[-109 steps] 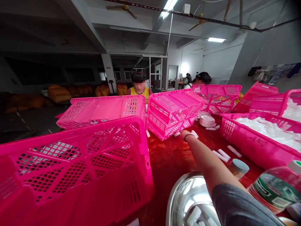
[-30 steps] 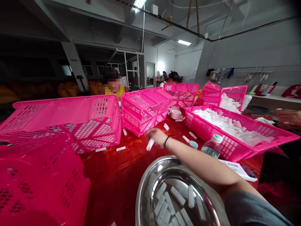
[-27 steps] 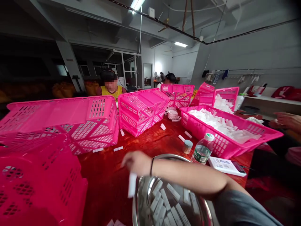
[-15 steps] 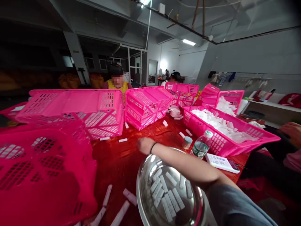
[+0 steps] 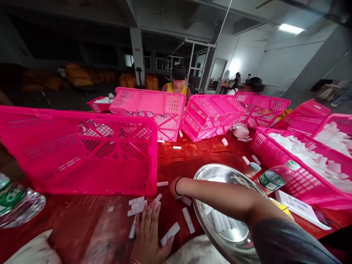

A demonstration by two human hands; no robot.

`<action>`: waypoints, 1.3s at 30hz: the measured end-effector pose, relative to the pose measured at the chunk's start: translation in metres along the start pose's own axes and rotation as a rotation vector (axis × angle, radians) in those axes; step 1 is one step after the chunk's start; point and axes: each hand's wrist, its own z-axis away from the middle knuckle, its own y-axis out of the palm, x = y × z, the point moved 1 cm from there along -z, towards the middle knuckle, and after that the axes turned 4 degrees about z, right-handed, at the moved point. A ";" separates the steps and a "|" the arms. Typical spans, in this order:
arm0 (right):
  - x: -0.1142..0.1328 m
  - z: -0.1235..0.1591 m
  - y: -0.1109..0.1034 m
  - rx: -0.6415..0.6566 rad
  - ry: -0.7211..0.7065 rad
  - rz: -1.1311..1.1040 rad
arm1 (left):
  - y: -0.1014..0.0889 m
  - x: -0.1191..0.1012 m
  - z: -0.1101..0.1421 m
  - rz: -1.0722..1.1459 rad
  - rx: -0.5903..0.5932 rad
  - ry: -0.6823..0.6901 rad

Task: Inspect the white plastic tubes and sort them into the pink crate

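My left hand (image 5: pixel 148 231) lies flat on the red table with its fingers stretched out. Its fingertips touch or nearly touch small white oblong pieces (image 5: pixel 137 206) that bear thin dark marks. Across the steel basin (image 5: pixel 205 176) reaches my right arm, and my right hand (image 5: pixel 176 189), with a black band at the wrist, is bent down just past the basin's left rim. A white piece (image 5: pixel 186 200) lies beside it; the fingers are hidden behind the hand. More white pieces (image 5: pixel 220 222) rest inside the basin, partly covered by the forearm. Another piece (image 5: pixel 188 220) lies between hand and basin.
A pink basket (image 5: pixel 115 176) on its side stands at left, with more pink baskets (image 5: pixel 148 101) behind. At right are a basket full of white pieces (image 5: pixel 302 148), a water bottle (image 5: pixel 272 179), a jar (image 5: pixel 252 169) and a white box (image 5: pixel 301 209). A person (image 5: pixel 177 86) sits opposite.
The view has swung to the left. My left hand now shows, spread among the white pieces. My right hand has come down nearer, beside the basin's left rim.
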 end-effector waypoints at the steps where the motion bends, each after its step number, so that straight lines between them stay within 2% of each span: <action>1: 0.004 0.003 0.002 0.011 0.045 0.033 | -0.003 -0.001 0.002 -0.013 -0.023 0.012; 4: 0.010 0.014 0.002 -0.042 0.155 0.117 | -0.018 -0.001 0.008 0.024 -0.116 -0.080; 8: 0.024 0.024 0.001 -0.156 0.176 0.126 | -0.043 0.011 0.022 0.087 -0.200 -0.191; 11: 0.041 0.029 0.010 -0.203 0.182 0.126 | -0.061 0.021 0.041 0.120 -0.173 -0.223; 14: 0.055 0.035 0.023 -0.184 0.200 0.121 | -0.075 0.026 0.061 0.186 -0.126 -0.246; 17: 0.060 0.042 0.032 -0.178 0.222 0.100 | -0.083 0.026 0.076 0.270 -0.092 -0.264; 19: 0.060 0.050 0.038 -0.221 0.236 0.077 | -0.086 0.026 0.079 0.335 -0.076 -0.275; 22: 0.063 0.073 0.046 -0.367 0.261 0.045 | -0.091 0.027 0.077 0.505 -0.108 -0.310; 25: 0.077 0.109 0.061 -0.598 0.265 0.039 | -0.095 0.019 0.071 0.649 -0.135 -0.319; 27: 0.095 0.134 0.077 -0.742 0.209 0.044 | -0.097 0.006 0.068 0.739 -0.113 -0.314; 30: 0.125 0.160 0.108 -0.879 0.086 0.024 | -0.099 -0.019 0.065 1.048 -0.064 -0.309; 32: 0.141 0.167 0.128 -1.008 -0.041 -0.104 | -0.102 -0.034 0.064 1.237 -0.065 -0.341; 35: 0.153 0.171 0.147 -1.210 -0.249 -0.487 | -0.107 -0.043 0.069 1.413 -0.124 -0.462; 37: 0.156 0.174 0.152 -1.264 -0.333 -0.835 | -0.113 -0.044 0.075 1.483 -0.134 -0.513; 39: 0.158 0.178 0.152 -1.253 -0.426 -1.201 | -0.122 -0.045 0.081 1.411 -0.105 -0.506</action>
